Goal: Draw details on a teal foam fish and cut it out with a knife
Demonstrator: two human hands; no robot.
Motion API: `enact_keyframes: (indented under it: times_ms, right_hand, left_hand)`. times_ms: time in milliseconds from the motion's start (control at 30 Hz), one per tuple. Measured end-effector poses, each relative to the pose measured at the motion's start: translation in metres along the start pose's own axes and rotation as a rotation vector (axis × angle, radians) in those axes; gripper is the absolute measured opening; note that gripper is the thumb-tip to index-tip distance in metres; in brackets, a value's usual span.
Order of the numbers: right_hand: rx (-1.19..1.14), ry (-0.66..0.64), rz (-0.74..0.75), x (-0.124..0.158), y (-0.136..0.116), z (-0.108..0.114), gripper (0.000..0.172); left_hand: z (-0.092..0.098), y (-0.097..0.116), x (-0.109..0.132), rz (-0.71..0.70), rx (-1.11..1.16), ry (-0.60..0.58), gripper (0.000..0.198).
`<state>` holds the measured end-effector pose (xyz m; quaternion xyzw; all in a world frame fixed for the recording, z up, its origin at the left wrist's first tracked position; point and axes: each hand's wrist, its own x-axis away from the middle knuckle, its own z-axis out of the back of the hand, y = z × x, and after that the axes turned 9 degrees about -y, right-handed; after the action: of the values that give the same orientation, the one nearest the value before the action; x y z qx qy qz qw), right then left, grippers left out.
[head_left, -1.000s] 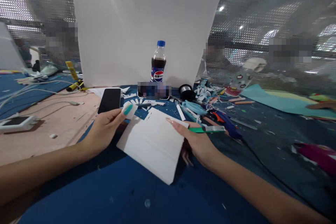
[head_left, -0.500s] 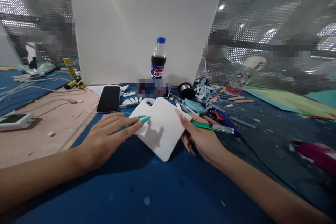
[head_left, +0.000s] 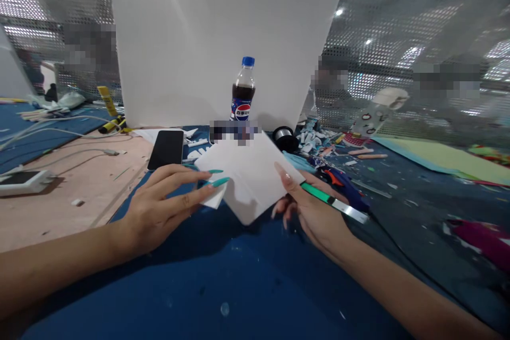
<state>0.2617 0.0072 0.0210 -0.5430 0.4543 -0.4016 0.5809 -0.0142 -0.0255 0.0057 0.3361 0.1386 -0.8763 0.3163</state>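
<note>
A white sheet, perhaps card or thin board, is tilted above the blue table in the middle of the view. My right hand grips its right edge, thumb on top and fingers curled beneath. The same hand also holds a green utility knife, its metal end pointing right and away from the sheet. At the sheet's left edge, my left hand is closed on a small white piece, under its long teal nails. Whether that piece is joined to the sheet I cannot tell.
Behind the sheet stand a cola bottle and a black spool. A phone lies left of it. White scraps, a blue glue gun with a cord and a tilted cup are at the right.
The sheet has turned and shifted up and right, showing a broader face. A small white piece now shows under my left fingertips. My right hand and the knife have moved slightly right and down.
</note>
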Motion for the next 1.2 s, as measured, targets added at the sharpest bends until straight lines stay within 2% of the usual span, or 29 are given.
enact_keyframes:
  times_ms: [67, 167, 200, 267, 333, 400, 433, 567, 667, 800, 900, 1067, 1133, 1200]
  right_hand:
    - [0.137, 0.058, 0.149, -0.001, 0.000, 0.005, 0.037]
    - [0.563, 0.074, 0.435, -0.003, 0.000, 0.014, 0.013]
    - [0.702, 0.068, 0.521, -0.003, 0.000, 0.017, 0.010]
    - [0.895, 0.053, 0.639, -0.004, 0.000, 0.022, 0.017]
    - [0.972, 0.035, 0.710, -0.005, 0.001, 0.025, 0.024]
    - [0.991, 0.051, 0.775, -0.008, 0.002, 0.028, 0.024]
    - [0.994, 0.085, 0.794, -0.009, 0.002, 0.030, 0.022]
    - [0.977, 0.267, 0.813, -0.013, 0.002, 0.033, 0.013]
    - [0.978, 0.309, 0.853, -0.014, 0.002, 0.035, 0.013]
    - [1.032, 0.313, 0.876, -0.014, 0.004, 0.036, 0.012]
    - [1.060, 0.304, 0.915, -0.015, 0.004, 0.036, 0.011]
    - [1.186, 0.303, 0.967, -0.009, 0.002, 0.032, 0.014]
    - [1.284, 0.234, 0.956, -0.003, 0.000, 0.027, 0.017]
    - [1.393, 0.111, 0.977, 0.004, -0.001, 0.020, 0.024]
  left_hand:
    - [0.002, 0.003, 0.001, 0.008, -0.001, 0.042, 0.036]
    - [0.005, 0.009, 0.004, -0.030, 0.031, 0.036, 0.038]
    - [0.006, 0.011, 0.004, -0.061, 0.075, -0.010, 0.040]
    - [0.008, 0.013, 0.004, -0.109, 0.220, -0.180, 0.041]
    - [0.009, 0.013, 0.001, -0.101, 0.384, -0.403, 0.037]
    - [0.008, 0.011, -0.002, -0.061, 0.420, -0.529, 0.034]
    - [0.007, 0.010, -0.002, -0.071, 0.386, -0.517, 0.033]
    - [0.000, 0.003, 0.001, -0.122, 0.259, -0.347, 0.039]
    - [-0.005, 0.000, 0.003, -0.068, 0.196, -0.323, 0.035]
    - [-0.009, 0.000, 0.002, 0.006, 0.132, -0.292, 0.035]
    - [-0.011, -0.001, 0.001, 0.098, 0.071, -0.318, 0.036]
    - [-0.007, 0.002, 0.000, 0.191, -0.004, -0.285, 0.036]
    - [-0.003, 0.006, -0.001, 0.199, 0.048, -0.254, 0.036]
    - [0.001, 0.009, -0.002, 0.258, 0.166, -0.229, 0.034]
